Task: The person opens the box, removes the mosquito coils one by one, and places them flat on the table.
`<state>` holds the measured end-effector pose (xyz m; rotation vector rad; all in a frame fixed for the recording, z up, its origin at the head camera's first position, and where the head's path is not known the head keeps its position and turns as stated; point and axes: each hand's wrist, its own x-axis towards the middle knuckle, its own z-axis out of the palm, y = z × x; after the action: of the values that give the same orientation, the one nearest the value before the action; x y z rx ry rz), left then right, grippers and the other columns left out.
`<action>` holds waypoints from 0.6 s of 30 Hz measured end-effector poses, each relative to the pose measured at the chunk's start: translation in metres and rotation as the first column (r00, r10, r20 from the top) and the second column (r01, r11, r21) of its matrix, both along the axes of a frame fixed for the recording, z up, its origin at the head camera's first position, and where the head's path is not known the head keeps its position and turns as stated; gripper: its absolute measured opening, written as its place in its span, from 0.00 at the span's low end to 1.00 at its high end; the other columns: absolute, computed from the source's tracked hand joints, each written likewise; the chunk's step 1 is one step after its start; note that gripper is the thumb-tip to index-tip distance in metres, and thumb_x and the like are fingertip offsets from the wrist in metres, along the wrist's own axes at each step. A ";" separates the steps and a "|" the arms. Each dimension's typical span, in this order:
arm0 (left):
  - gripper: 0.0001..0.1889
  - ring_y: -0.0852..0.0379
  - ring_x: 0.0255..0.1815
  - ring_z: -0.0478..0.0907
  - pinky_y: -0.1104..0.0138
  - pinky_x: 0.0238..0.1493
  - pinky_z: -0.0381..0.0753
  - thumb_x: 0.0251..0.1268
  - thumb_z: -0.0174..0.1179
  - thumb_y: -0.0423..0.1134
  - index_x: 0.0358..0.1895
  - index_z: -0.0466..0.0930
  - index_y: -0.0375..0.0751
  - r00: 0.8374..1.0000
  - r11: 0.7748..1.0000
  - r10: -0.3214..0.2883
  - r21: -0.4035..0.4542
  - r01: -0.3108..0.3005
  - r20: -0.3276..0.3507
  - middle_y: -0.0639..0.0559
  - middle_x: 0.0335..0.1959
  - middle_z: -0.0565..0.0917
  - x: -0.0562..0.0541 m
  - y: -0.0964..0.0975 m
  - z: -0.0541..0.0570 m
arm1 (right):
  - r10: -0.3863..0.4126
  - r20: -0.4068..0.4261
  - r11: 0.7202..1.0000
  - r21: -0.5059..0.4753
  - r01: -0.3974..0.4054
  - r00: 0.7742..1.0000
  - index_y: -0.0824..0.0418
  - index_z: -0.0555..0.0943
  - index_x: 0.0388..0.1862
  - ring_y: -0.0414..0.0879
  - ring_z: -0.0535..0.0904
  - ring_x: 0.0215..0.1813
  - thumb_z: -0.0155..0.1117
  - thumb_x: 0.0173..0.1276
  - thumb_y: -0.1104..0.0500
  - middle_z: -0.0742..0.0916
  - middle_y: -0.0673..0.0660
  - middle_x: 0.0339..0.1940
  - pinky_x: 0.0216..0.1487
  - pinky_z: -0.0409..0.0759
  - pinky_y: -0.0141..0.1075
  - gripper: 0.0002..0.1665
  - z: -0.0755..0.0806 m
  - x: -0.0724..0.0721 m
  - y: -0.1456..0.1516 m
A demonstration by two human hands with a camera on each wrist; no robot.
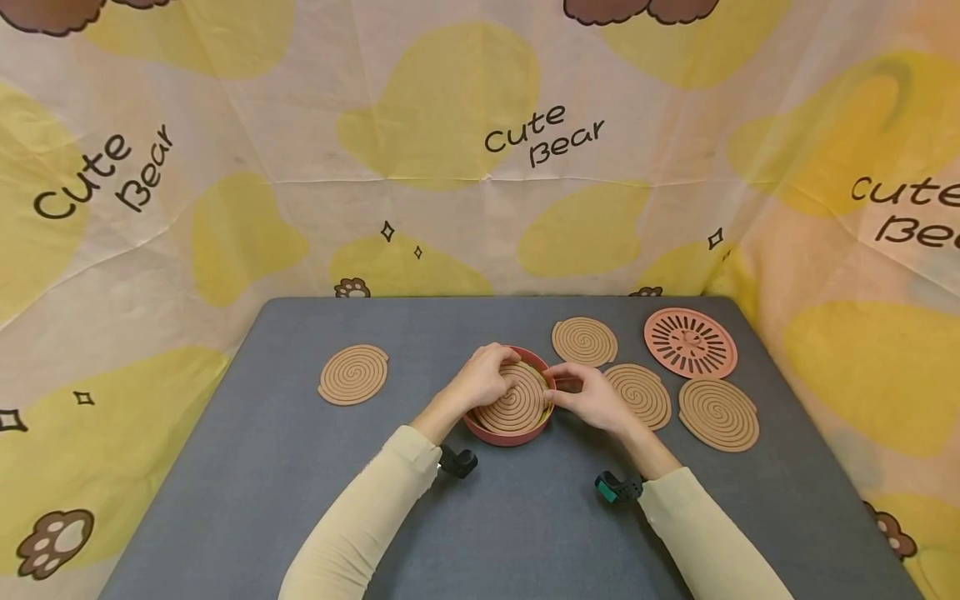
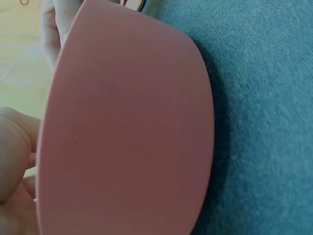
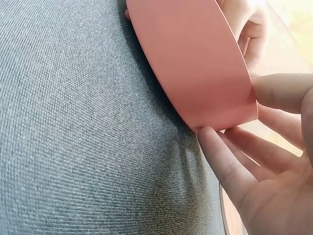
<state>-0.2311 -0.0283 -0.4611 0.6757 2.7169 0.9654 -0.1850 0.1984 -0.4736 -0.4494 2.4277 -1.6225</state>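
A round pink-red holder stands near the middle of the table, its outer wall filling much of both wrist views. A tan spiral mosquito coil lies at its opening. My left hand reaches over the left rim and pinches the coil's far left edge, the thumb on top; in the left wrist view its fingertips are hidden by the wall. On the right side my right hand grips the holder, with fingers at its lower edge and the thumb side at the rim.
A slotted pink lid lies at the back right. Near it are three flat mosquito coils: one at the back, one behind the right hand, one farther right. Another coil lies on the left. Patterned cloth hangs behind the table.
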 end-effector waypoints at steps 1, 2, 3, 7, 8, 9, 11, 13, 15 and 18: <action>0.18 0.43 0.65 0.72 0.52 0.67 0.71 0.70 0.65 0.36 0.60 0.82 0.36 1.000 1.000 0.000 0.003 0.000 0.001 0.42 0.58 0.81 0.000 0.000 0.000 | 0.002 0.001 1.000 -0.001 -0.002 1.000 0.76 0.77 0.61 0.69 0.79 0.60 0.67 0.70 0.68 0.83 0.74 0.57 0.48 0.78 0.27 0.23 0.000 0.000 0.000; 0.18 0.43 0.65 0.72 0.52 0.67 0.71 0.70 0.65 0.36 0.60 0.82 0.37 1.000 1.000 0.000 0.005 0.000 0.004 0.42 0.58 0.81 0.000 0.000 0.000 | 0.002 0.003 1.000 -0.002 -0.002 1.000 0.76 0.77 0.61 0.69 0.79 0.60 0.67 0.70 0.68 0.83 0.74 0.57 0.49 0.78 0.27 0.23 0.001 0.000 -0.001; 0.18 0.44 0.65 0.72 0.52 0.67 0.71 0.70 0.65 0.36 0.60 0.82 0.37 1.000 1.000 0.001 0.005 -0.001 0.000 0.42 0.58 0.81 -0.001 0.000 0.000 | 0.002 0.002 1.000 -0.001 -0.002 1.000 0.76 0.77 0.61 0.69 0.79 0.60 0.68 0.70 0.68 0.83 0.73 0.57 0.49 0.78 0.27 0.23 0.001 0.000 0.000; 0.18 0.45 0.63 0.74 0.53 0.65 0.73 0.69 0.66 0.36 0.59 0.82 0.37 1.000 1.000 0.000 0.014 0.000 -0.014 0.43 0.56 0.81 -0.001 -0.001 -0.001 | -0.001 -0.014 1.000 0.010 0.001 1.000 0.72 0.79 0.61 0.64 0.81 0.60 0.69 0.70 0.64 0.85 0.69 0.56 0.51 0.80 0.32 0.23 -0.002 0.000 0.002; 0.18 0.45 0.62 0.74 0.53 0.65 0.73 0.68 0.67 0.36 0.59 0.82 0.37 1.000 1.000 -0.001 0.022 0.001 -0.017 0.43 0.56 0.81 -0.001 -0.001 -0.001 | -0.003 -0.017 1.000 0.013 0.003 1.000 0.71 0.79 0.61 0.63 0.81 0.59 0.70 0.70 0.63 0.85 0.68 0.56 0.52 0.81 0.33 0.23 -0.003 0.000 0.002; 0.18 0.46 0.61 0.75 0.53 0.64 0.74 0.68 0.67 0.36 0.59 0.83 0.37 1.000 1.000 0.000 0.029 0.001 -0.018 0.43 0.55 0.82 -0.001 -0.001 -0.001 | -0.003 -0.022 1.000 0.017 0.003 1.000 0.70 0.80 0.61 0.62 0.82 0.59 0.70 0.70 0.62 0.85 0.67 0.56 0.52 0.81 0.35 0.23 -0.003 -0.001 0.003; 0.18 0.47 0.60 0.76 0.53 0.63 0.75 0.67 0.68 0.36 0.58 0.83 0.38 1.000 0.999 0.001 0.043 -0.001 -0.012 0.44 0.54 0.82 -0.002 -0.002 -0.001 | -0.007 -0.025 1.000 0.018 0.008 1.000 0.69 0.81 0.60 0.60 0.82 0.58 0.71 0.70 0.61 0.86 0.65 0.55 0.53 0.82 0.37 0.23 -0.004 -0.001 0.003; 0.18 0.47 0.59 0.76 0.54 0.62 0.76 0.67 0.68 0.37 0.58 0.83 0.40 1.000 0.998 0.005 0.057 -0.006 0.005 0.45 0.54 0.82 -0.003 -0.003 -0.002 | -0.011 -0.030 1.000 0.020 0.011 0.999 0.68 0.81 0.60 0.59 0.83 0.58 0.71 0.69 0.60 0.86 0.64 0.54 0.52 0.82 0.38 0.23 -0.004 -0.001 0.004; 0.17 0.47 0.59 0.77 0.54 0.62 0.76 0.67 0.69 0.38 0.58 0.84 0.42 1.000 0.997 0.006 0.072 -0.007 0.023 0.45 0.54 0.82 -0.005 -0.004 -0.003 | -0.011 -0.030 1.000 0.020 0.012 0.999 0.67 0.81 0.60 0.58 0.83 0.57 0.71 0.69 0.60 0.86 0.63 0.54 0.52 0.82 0.38 0.23 -0.004 -0.001 0.003; 0.16 0.47 0.61 0.76 0.53 0.63 0.75 0.67 0.68 0.37 0.57 0.85 0.43 0.998 0.992 0.000 0.128 -0.008 0.056 0.46 0.55 0.82 -0.007 -0.008 -0.003 | -0.009 -0.027 1.000 0.020 0.009 1.000 0.67 0.81 0.60 0.57 0.83 0.57 0.71 0.69 0.60 0.86 0.62 0.54 0.52 0.82 0.38 0.23 -0.004 -0.001 0.004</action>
<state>-0.2380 -0.0360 -0.4643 0.6548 2.6263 1.1506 -0.1859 0.2019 -0.4774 -0.4608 2.4668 -1.6040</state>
